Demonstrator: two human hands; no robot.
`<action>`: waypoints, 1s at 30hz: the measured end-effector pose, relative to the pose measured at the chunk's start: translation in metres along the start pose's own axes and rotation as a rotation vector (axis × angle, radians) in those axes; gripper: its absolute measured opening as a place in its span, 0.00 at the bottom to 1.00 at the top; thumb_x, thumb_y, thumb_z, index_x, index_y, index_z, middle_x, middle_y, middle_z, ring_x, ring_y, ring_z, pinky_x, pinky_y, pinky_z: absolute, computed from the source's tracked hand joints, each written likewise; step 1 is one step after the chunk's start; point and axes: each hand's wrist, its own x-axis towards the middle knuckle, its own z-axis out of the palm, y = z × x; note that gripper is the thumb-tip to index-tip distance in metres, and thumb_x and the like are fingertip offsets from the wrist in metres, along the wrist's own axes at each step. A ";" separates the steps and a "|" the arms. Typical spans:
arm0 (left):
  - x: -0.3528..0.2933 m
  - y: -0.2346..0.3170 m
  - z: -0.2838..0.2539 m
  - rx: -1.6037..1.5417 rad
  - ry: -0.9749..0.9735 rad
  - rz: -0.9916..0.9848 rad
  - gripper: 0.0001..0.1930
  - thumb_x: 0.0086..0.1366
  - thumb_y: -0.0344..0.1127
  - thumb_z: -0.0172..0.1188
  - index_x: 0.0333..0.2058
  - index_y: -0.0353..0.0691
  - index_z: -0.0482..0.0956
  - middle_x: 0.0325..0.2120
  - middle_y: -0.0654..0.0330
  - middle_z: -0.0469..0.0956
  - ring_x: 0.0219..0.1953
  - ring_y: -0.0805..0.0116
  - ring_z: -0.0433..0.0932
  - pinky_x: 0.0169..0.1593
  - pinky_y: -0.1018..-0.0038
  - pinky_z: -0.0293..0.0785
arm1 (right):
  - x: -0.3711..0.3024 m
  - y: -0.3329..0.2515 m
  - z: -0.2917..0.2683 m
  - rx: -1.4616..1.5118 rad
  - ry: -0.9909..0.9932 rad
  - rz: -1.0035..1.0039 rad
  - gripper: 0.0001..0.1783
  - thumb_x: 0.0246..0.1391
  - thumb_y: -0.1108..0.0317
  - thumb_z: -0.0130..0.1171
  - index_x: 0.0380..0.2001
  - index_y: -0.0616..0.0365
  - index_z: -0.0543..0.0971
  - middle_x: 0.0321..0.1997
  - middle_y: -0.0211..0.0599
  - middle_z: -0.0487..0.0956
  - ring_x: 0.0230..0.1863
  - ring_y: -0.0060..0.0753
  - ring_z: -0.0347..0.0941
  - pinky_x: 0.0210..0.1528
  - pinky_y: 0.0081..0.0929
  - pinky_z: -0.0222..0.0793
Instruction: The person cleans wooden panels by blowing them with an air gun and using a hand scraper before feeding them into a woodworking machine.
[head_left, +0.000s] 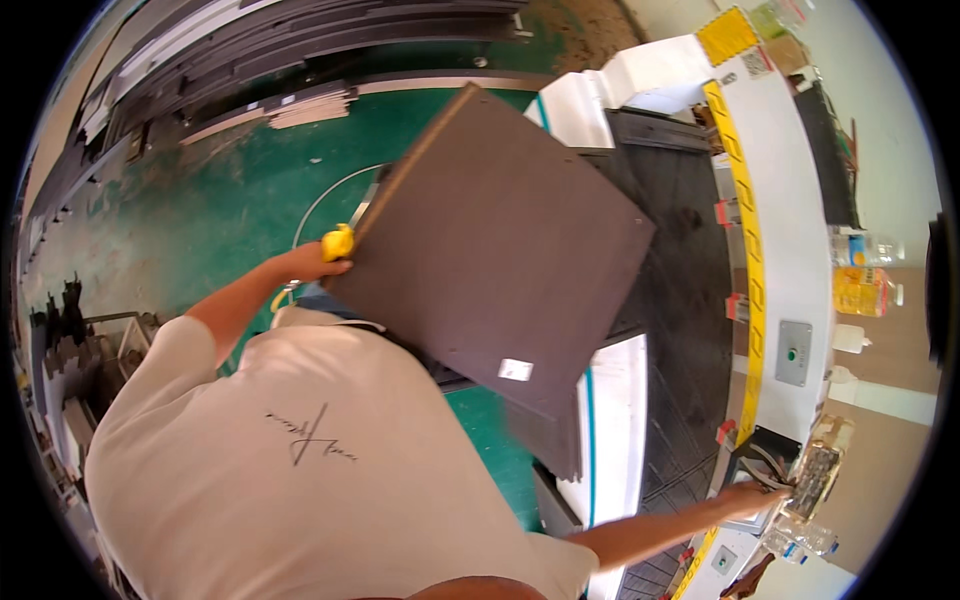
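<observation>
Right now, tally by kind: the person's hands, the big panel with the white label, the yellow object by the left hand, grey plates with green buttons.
Hands: 2, left hand and right hand
Dark labelled panel: 1
Yellow object: 1
Green-button plates: 2, upper plate and lower plate
Total: 6

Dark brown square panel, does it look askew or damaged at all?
Askew, yes: the dark brown square panel is turned diagonally to the white, teal-striped machine edge, out of line. I can't see any clear damage.

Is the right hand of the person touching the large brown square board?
Apart. The head view shows the right hand well right of the brown board, with the dark machine bed between them.
</observation>
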 end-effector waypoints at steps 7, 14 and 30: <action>0.019 0.035 -0.021 -0.044 -0.260 0.170 0.35 0.63 0.63 0.67 0.52 0.35 0.78 0.43 0.52 0.83 0.45 0.61 0.80 0.50 0.63 0.75 | -0.400 -0.076 0.194 0.908 -0.737 1.012 0.22 0.70 0.58 0.54 0.61 0.58 0.72 0.34 0.33 0.73 0.32 0.28 0.67 0.33 0.25 0.65; 0.086 0.025 -0.037 -0.374 -0.383 0.345 0.31 0.60 0.54 0.75 0.49 0.35 0.79 0.40 0.58 0.83 0.37 0.67 0.83 0.42 0.69 0.82 | -0.588 -0.175 0.228 1.251 -0.753 1.395 0.14 0.73 0.57 0.52 0.50 0.55 0.72 0.37 0.36 0.73 0.35 0.37 0.72 0.39 0.36 0.68; 0.132 -0.002 -0.013 -0.363 -0.443 0.538 0.25 0.62 0.58 0.71 0.44 0.42 0.81 0.33 0.66 0.78 0.34 0.74 0.74 0.35 0.74 0.71 | -0.712 -0.219 0.229 -0.111 -1.238 0.835 0.22 0.70 0.54 0.55 0.55 0.62 0.77 0.44 0.41 0.81 0.47 0.35 0.75 0.54 0.32 0.69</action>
